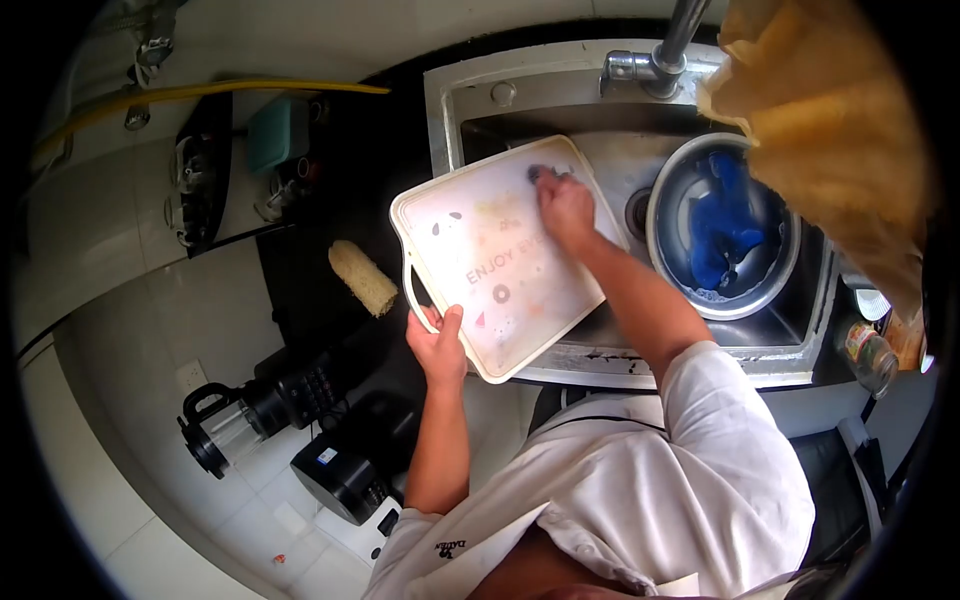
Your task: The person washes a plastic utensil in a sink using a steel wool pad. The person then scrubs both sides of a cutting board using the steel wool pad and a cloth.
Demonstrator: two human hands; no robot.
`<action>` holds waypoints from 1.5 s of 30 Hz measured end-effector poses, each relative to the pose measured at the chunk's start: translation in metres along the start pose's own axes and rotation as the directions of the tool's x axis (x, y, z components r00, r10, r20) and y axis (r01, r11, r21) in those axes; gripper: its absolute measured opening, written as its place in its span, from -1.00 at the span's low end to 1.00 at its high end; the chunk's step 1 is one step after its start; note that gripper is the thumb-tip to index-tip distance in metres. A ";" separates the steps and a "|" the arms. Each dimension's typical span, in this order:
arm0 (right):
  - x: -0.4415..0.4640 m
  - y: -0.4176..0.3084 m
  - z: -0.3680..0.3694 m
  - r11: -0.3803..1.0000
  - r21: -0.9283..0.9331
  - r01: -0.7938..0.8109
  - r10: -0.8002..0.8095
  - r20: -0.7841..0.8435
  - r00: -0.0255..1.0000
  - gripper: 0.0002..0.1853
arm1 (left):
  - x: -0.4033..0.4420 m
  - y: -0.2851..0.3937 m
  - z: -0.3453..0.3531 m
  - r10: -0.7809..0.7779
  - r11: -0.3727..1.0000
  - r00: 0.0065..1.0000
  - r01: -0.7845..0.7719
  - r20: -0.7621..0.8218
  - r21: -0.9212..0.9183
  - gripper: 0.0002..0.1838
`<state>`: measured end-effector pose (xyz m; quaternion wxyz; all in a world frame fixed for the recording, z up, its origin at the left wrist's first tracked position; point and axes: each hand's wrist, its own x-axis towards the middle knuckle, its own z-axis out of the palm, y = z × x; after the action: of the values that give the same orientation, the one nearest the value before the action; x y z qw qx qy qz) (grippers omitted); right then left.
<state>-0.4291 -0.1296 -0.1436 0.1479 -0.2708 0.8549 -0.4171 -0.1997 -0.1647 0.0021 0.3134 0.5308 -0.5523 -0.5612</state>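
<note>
My left hand point(437, 345) grips a white serving tray point(512, 290) by its handle at the near left corner, thumb over the rim. The tray is tilted over the left part of the sink, its printed face toward me, with faded lettering, small pictures and yellowish stains. Near the tray's far right corner, my right hand point(567, 210) presses on the surface with fingers curled. Something small and dark shows at those fingertips, too hidden to name. To the right, a round metal basin point(655, 240) in the sink holds soapy water and a blue cloth point(722, 235).
The metal sink point(740, 355) has a faucet point(655, 70) at its back edge. A loofah point(362, 278) lies on the dark counter at left. A blender point(225, 430) stands farther left. A brownish cloth point(830, 120) hangs at upper right, above a glass jar point(870, 360).
</note>
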 end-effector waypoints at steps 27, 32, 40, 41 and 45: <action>-0.078 -0.010 -0.021 0.997 0.045 0.055 -0.061 0.164 0.985 -0.70 | 0.008 -0.007 -0.010 -0.034 0.976 0.998 0.045 0.057 -0.211 -0.89; -0.098 -0.043 -0.023 0.999 0.009 0.049 -0.050 0.285 0.957 -0.71 | 0.001 0.006 -0.002 -0.054 0.984 0.999 0.054 0.004 -0.170 -0.89; -0.064 0.021 -0.029 0.972 -0.171 -0.160 0.216 0.391 0.895 -0.77 | -0.006 0.003 -0.006 -0.073 0.975 0.995 0.086 0.068 -0.206 -0.90; -0.050 0.029 -0.046 0.957 -0.241 -0.159 0.243 0.373 0.895 -0.77 | -0.002 0.000 -0.004 -0.059 0.979 0.996 0.071 0.069 -0.192 -0.89; -0.091 0.002 -0.029 0.997 -0.015 -0.077 0.079 0.226 0.971 -0.71 | -0.004 0.007 0.000 -0.076 0.987 0.997 0.080 0.034 -0.137 -0.82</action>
<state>-0.3703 -0.0570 -0.1251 0.2599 -0.2833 0.8436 -0.3748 -0.2009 -0.1625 0.0099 0.3195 0.5209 -0.4953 -0.6175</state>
